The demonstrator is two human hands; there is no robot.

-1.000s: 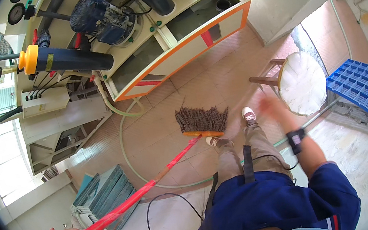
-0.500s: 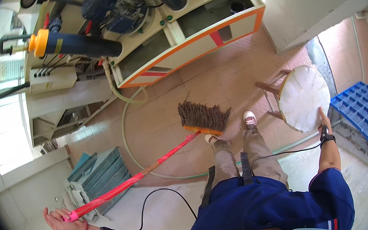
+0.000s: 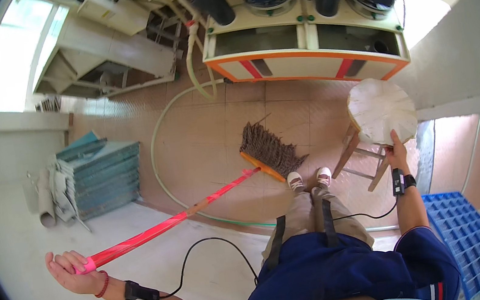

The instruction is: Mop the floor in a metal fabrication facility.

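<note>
My left hand [image 3: 79, 272], at the far left, is wrapped round the pink end of a long mop handle [image 3: 159, 227] with red covering. The handle slants down to an orange bar and a shaggy brown mop head [image 3: 270, 147], which lies on the tiles just beyond my shoes. On the right, my right hand [image 3: 397, 157] grips the near rim of a stool [image 3: 380, 110], one finger lying on top. Its round seat is whitish and worn, with wooden legs [image 3: 348, 150] below. The underside of the seat and the thumb are hidden.
A cream machine cabinet with orange trim [image 3: 308, 65] stands ahead, beside a grey wall [image 3: 466, 57]. A pale hose [image 3: 157, 161] curves over the floor. Stacked greenish slabs [image 3: 106, 178] lie at left, a blue plastic grid [image 3: 467, 241] at lower right. Black cables run from both wrists.
My view has turned to the right. My right hand has shifted the stool forward, nearer the cabinet and grey wall. The left hand keeps its hold on the mop, whose head stays on the floor.
</note>
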